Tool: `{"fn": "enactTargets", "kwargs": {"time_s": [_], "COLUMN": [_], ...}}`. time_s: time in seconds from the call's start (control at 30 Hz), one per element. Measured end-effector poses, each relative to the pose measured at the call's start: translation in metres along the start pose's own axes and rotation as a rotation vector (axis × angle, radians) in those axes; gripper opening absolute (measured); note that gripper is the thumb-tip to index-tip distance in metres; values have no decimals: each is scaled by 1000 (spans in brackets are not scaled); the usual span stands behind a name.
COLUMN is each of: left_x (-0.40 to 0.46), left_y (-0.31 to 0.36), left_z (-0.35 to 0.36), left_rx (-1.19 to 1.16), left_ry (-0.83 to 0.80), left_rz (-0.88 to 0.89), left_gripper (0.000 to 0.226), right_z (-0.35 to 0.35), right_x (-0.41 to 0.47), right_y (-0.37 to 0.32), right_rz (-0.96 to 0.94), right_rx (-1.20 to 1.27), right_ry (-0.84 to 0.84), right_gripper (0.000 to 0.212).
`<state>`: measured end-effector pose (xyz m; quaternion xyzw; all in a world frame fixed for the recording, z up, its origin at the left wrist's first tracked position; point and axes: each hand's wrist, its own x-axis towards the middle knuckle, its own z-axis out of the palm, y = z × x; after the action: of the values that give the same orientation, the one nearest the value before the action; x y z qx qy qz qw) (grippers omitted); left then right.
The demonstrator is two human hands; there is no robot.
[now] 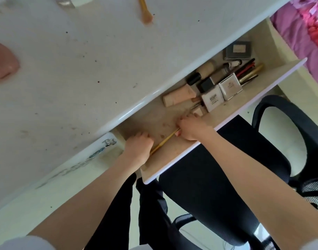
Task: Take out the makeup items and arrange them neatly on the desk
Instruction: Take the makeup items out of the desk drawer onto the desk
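An open drawer point(259, 82) under the white desk point(82, 69) holds several makeup items: a beige tube point(179, 96), two white boxes point(221, 91), a black-capped bottle point(202, 73), a grey compact point(238, 50) and pencils point(248, 70). Both hands are inside the drawer's left part. My right hand point(192, 128) pinches one end of a thin gold-handled brush point(163, 141). My left hand point(138, 146) is curled over its other end. Another gold-handled brush point(145, 13) lies on the desk top, and a pink sponge point(4, 63) sits at the desk's left.
A black mesh office chair point(280, 141) stands below the drawer, with dark trouser legs beside it. A bed with pink and purple covers point(306, 29) is at the upper right. A white object point(71, 1) sits at the desk's far edge.
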<state>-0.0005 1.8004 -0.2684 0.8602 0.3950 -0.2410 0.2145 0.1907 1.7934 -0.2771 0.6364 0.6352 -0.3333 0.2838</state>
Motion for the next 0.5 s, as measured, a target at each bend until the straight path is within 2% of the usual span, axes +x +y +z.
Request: {"fn": "enactTargets", "kwargs": {"time_s": [0.17, 0.3, 0.43, 0.5], "left_x": [8, 13, 15, 14], "left_y": [-2, -1, -1, -1], "left_z": [4, 6, 6, 4], "left_rx": [14, 107, 20, -52], "left_ry": [-112, -133, -148, -154], "left_rz": [-10, 7, -15, -31], "left_gripper": [28, 31, 27, 23], "right_z": [1, -3, -3, -2], "right_x": [3, 4, 7, 7], "right_y": [-4, -6, -10, -11], "right_rz": [-39, -69, -73, -75], "right_rx": [-82, -25, 12, 112], "right_ry": [-62, -127, -168, -168], "right_gripper": [40, 37, 43, 39]}}
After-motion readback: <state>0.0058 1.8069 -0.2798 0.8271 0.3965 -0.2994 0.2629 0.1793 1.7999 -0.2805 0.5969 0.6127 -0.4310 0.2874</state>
